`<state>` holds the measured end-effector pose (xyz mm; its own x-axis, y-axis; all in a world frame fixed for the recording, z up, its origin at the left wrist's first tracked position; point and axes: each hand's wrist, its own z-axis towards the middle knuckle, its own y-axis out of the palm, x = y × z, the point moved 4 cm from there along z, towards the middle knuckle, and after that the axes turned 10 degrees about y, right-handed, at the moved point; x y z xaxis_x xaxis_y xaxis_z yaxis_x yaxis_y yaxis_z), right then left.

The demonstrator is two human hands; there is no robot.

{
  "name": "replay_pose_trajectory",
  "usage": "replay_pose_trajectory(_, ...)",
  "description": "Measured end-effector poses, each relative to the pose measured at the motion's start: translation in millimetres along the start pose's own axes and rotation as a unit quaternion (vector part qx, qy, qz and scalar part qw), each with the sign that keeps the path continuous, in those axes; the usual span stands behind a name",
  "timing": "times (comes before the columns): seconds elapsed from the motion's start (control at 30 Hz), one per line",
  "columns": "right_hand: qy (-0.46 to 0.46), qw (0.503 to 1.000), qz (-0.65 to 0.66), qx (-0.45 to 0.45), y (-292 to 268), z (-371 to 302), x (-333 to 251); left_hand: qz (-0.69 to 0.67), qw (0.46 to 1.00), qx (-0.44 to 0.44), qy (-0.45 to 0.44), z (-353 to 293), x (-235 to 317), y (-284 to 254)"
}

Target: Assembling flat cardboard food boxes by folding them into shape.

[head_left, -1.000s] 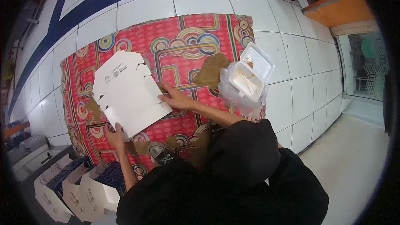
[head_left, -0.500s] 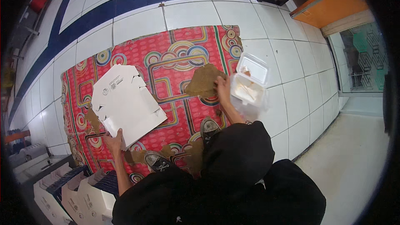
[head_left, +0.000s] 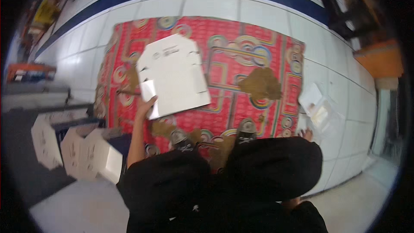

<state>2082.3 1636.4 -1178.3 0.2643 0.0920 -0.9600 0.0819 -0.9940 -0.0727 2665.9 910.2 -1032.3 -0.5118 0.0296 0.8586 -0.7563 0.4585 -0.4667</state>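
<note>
A flat white cardboard file box [head_left: 174, 75] with cut slots and a little dark print lies on a red patterned mat [head_left: 224, 30]. My left hand [head_left: 145, 108] grips its near left corner, thumb on top and the other fingers out of sight underneath. Beyond my right knee, the fingers of my right hand [head_left: 306, 135] show, slightly apart and empty, near the floor by the mat's right edge. Most of that hand is hidden behind the knee. Just past it sits an opened white foam food box [head_left: 311, 99], with a clear plastic bag [head_left: 332, 121] around its near part.
Several similar white file boxes [head_left: 77, 151] stand upright at the left. Brown torn patches [head_left: 261, 84] mark the mat. My shoes [head_left: 246, 128] rest on its near edge. White floor tiles [head_left: 211, 6] surround it, and an orange panel [head_left: 381, 60] stands at far right.
My right hand has left the brown patch and moved nearer and to the right, beside my knee. My left hand still grips the cardboard. The whole view has shifted and blurred.
</note>
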Motion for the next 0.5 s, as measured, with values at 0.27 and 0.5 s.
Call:
replay_pose_trajectory(0.27,-0.055,0.803,-0.559,0.201,-24,-219,-27,-0.015,0.998,0.053,-0.007,-23,41,-39)
replay_pose_trajectory(0.5,-0.062,0.739,-0.638,0.207,-49,-339,-11,0.15,0.967,0.121,0.169,-23,167,-85)
